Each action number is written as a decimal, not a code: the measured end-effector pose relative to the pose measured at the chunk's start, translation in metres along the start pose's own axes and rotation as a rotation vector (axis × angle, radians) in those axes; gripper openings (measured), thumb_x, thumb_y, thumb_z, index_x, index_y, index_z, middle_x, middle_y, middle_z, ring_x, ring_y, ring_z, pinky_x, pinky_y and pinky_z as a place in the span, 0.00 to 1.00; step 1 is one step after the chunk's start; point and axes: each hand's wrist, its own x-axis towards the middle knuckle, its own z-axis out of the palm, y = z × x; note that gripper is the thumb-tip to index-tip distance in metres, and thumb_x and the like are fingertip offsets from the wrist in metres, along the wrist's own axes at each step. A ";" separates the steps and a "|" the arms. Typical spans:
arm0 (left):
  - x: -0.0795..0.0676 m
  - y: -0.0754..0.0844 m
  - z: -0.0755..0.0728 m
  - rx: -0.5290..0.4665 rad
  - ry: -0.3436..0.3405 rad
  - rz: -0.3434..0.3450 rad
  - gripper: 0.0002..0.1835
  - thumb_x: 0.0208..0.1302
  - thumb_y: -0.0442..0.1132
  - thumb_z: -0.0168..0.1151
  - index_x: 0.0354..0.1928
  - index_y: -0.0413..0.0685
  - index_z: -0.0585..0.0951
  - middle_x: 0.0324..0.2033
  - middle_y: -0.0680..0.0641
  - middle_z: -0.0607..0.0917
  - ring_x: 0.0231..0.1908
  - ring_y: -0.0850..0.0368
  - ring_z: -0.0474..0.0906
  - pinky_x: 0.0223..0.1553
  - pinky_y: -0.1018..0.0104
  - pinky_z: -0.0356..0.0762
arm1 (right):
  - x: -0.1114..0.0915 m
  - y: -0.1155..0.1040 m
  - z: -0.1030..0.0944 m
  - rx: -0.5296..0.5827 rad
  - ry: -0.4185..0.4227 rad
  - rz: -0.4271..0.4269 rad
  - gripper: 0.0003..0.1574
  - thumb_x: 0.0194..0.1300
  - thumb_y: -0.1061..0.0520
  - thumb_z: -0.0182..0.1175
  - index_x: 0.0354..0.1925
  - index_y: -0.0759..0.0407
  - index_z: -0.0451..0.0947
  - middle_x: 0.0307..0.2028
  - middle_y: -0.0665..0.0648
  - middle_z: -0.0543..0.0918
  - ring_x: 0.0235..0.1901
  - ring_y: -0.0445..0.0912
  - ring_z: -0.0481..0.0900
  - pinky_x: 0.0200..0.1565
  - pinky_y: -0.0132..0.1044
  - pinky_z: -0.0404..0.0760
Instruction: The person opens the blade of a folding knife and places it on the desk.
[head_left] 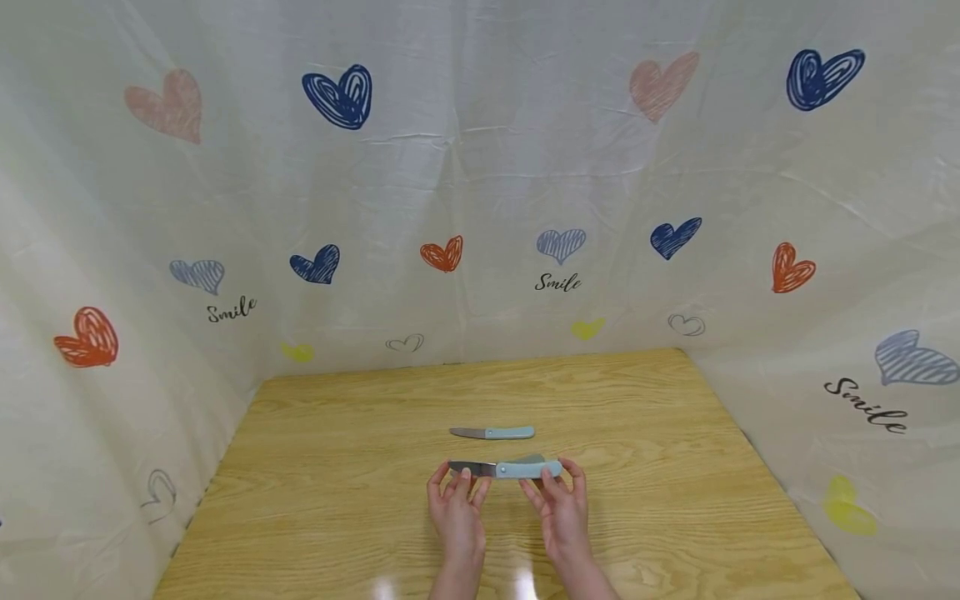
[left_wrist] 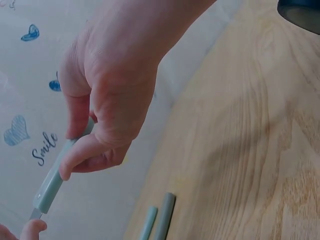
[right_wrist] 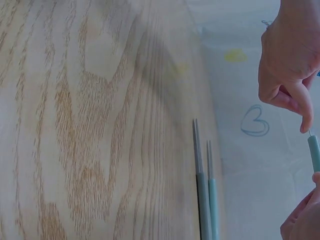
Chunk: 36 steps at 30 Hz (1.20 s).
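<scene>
A knife with a light blue handle [head_left: 525,471] is held level above the table between both hands. My left hand [head_left: 459,510] pinches its metal blade [head_left: 480,469] with thumb and fingers. Around the handle's end, my right hand [head_left: 566,514] grips with thumb and fingers; this right hand [left_wrist: 115,95] shows large in the left wrist view. Beyond them, a second blue-handled knife [head_left: 512,433] lies on the table, blade to the left. A grey-green handle [left_wrist: 165,220] lies beside it, largely hidden behind the held knife in the head view.
The wooden table [head_left: 337,483] is enclosed at the back and sides by a pale curtain [head_left: 495,192] printed with hearts and "Smile". A dark rounded object [left_wrist: 302,15] shows in the upper right corner of the left wrist view.
</scene>
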 end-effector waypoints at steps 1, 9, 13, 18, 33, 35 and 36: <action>0.000 0.000 0.000 -0.003 -0.002 0.000 0.20 0.72 0.26 0.46 0.63 0.35 0.58 0.42 0.41 0.69 0.44 0.50 0.74 0.51 0.58 0.81 | 0.000 0.000 0.000 0.011 -0.002 0.001 0.13 0.73 0.67 0.49 0.48 0.50 0.62 0.44 0.55 0.70 0.45 0.45 0.81 0.55 0.42 0.80; 0.003 -0.003 -0.003 -0.026 0.007 -0.010 0.20 0.73 0.26 0.46 0.63 0.35 0.58 0.44 0.40 0.69 0.44 0.52 0.73 0.51 0.58 0.81 | 0.002 0.003 -0.003 0.053 -0.016 0.019 0.14 0.72 0.67 0.51 0.50 0.52 0.65 0.45 0.55 0.72 0.46 0.46 0.82 0.55 0.43 0.80; 0.004 -0.004 -0.004 -0.035 0.035 0.001 0.22 0.73 0.26 0.47 0.65 0.35 0.58 0.43 0.41 0.70 0.43 0.52 0.73 0.49 0.60 0.83 | 0.001 0.005 -0.005 0.060 -0.033 0.003 0.15 0.71 0.68 0.52 0.52 0.53 0.70 0.44 0.54 0.77 0.45 0.45 0.83 0.55 0.40 0.81; 0.004 -0.007 -0.004 -0.053 0.048 0.028 0.21 0.72 0.26 0.49 0.63 0.34 0.59 0.41 0.41 0.72 0.41 0.53 0.75 0.48 0.57 0.84 | 0.000 0.009 -0.007 -0.015 -0.012 -0.039 0.17 0.71 0.67 0.53 0.54 0.52 0.69 0.37 0.49 0.83 0.40 0.41 0.83 0.48 0.32 0.82; -0.001 -0.012 -0.007 -0.051 0.039 0.132 0.21 0.68 0.23 0.53 0.60 0.23 0.61 0.35 0.45 0.78 0.35 0.60 0.82 0.41 0.63 0.85 | 0.002 0.015 -0.013 -0.266 0.134 -0.058 0.18 0.70 0.62 0.58 0.56 0.56 0.67 0.33 0.43 0.84 0.35 0.38 0.82 0.39 0.32 0.82; -0.002 -0.013 -0.009 -0.040 0.028 0.139 0.23 0.68 0.23 0.54 0.61 0.20 0.61 0.35 0.46 0.79 0.35 0.61 0.82 0.41 0.63 0.85 | 0.002 0.015 -0.015 -0.314 0.128 -0.066 0.22 0.70 0.60 0.58 0.59 0.58 0.66 0.35 0.44 0.84 0.36 0.39 0.82 0.41 0.33 0.83; -0.002 -0.013 -0.010 -0.035 0.019 0.136 0.25 0.68 0.24 0.54 0.62 0.20 0.61 0.36 0.46 0.79 0.36 0.61 0.82 0.41 0.63 0.85 | 0.002 0.014 -0.017 -0.345 0.121 -0.068 0.24 0.70 0.59 0.59 0.61 0.59 0.66 0.36 0.44 0.84 0.37 0.39 0.82 0.41 0.34 0.83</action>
